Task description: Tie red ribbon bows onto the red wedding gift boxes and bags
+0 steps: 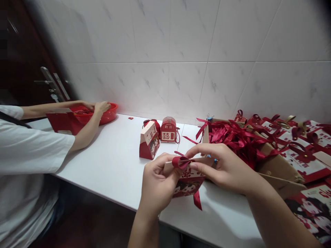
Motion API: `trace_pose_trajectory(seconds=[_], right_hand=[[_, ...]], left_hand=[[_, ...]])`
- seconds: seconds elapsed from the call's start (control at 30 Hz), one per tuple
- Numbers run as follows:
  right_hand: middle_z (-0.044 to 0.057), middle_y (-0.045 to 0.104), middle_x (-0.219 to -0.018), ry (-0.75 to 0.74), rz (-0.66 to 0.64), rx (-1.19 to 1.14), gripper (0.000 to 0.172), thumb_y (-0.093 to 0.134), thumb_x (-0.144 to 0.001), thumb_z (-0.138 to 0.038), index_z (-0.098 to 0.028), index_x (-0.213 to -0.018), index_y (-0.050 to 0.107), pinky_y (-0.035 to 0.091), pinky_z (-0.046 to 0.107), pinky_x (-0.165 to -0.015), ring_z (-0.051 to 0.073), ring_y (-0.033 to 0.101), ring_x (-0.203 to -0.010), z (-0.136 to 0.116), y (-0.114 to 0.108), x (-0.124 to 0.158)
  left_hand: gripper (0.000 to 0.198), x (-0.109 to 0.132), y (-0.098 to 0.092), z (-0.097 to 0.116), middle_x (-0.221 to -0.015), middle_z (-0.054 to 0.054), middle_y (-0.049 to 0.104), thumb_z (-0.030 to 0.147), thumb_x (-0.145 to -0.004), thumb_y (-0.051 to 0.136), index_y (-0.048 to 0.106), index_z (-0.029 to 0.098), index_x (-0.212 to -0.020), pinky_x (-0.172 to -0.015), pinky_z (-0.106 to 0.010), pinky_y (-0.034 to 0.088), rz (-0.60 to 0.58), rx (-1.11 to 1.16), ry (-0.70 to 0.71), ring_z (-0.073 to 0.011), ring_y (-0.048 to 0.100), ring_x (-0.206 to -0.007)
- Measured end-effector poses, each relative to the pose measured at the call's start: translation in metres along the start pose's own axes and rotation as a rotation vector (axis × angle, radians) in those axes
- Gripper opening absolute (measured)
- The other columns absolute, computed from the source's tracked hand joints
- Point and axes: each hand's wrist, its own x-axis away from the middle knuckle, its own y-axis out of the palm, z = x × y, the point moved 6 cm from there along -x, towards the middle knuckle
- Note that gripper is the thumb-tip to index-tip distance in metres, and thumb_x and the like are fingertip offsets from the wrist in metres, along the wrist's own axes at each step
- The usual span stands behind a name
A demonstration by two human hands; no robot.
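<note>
Both my hands are on a small red and cream gift box (190, 184) with printed cartoon figures, held at the table's front edge. At its top, a dark red ribbon (180, 162) forms a loop, and one ribbon tail hangs below the box. My left hand (158, 181) is closed on the box's left top edge and the base of the loop. My right hand (219, 167) pinches the ribbon at the top with thumb and forefinger. Part of the box is hidden behind my fingers.
Two finished-looking boxes, a slanted one (150, 141) and a rounded one (168, 130), stand beyond my hands. At right are a cardboard carton (279, 162) of red ribbons (232, 137) and several gift bags (307, 151). At left, another person's hands reach into a red basin (108, 115).
</note>
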Motion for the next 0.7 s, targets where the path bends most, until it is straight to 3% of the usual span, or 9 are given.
trace_pose_trajectory(seconds=[0.3, 0.57, 0.7], right_hand=[[0.003, 0.07, -0.087, 0.13, 0.01, -0.243, 0.008, 0.06, -0.084, -0.019, -0.019, -0.088, 0.067, 0.054, 0.024, -0.072, 0.016, 0.066, -0.084, 0.012, 0.004, 0.001], [0.006, 0.065, -0.095, 0.05, 0.07, -0.259, 0.007, 0.062, -0.082, -0.017, -0.019, -0.085, 0.068, 0.054, 0.028, -0.08, 0.017, 0.063, -0.092, 0.013, 0.006, -0.005], [0.005, 0.067, -0.093, 0.048, 0.086, -0.271, 0.012, 0.062, -0.081, -0.014, -0.02, -0.086, 0.07, 0.054, 0.027, -0.079, 0.016, 0.064, -0.09, 0.013, 0.007, -0.008]], left_hand=[[0.007, -0.001, 0.008, -0.006, -0.064, 0.001, 0.065, 0.021, -0.069, 0.075, 0.071, 0.015, -0.071, -0.056, -0.021, 0.047, -0.011, 0.11, -0.126, -0.0135, 0.059, -0.062], [0.015, -0.002, 0.008, -0.017, -0.069, 0.0, 0.066, 0.02, -0.068, 0.076, 0.071, 0.014, -0.081, -0.058, -0.019, 0.046, -0.001, 0.207, -0.183, -0.0117, 0.058, -0.063], [0.02, -0.003, 0.01, -0.021, -0.076, -0.003, 0.069, 0.021, -0.071, 0.074, 0.07, 0.013, -0.088, -0.065, -0.023, 0.05, -0.01, 0.251, -0.2, -0.0148, 0.062, -0.07]])
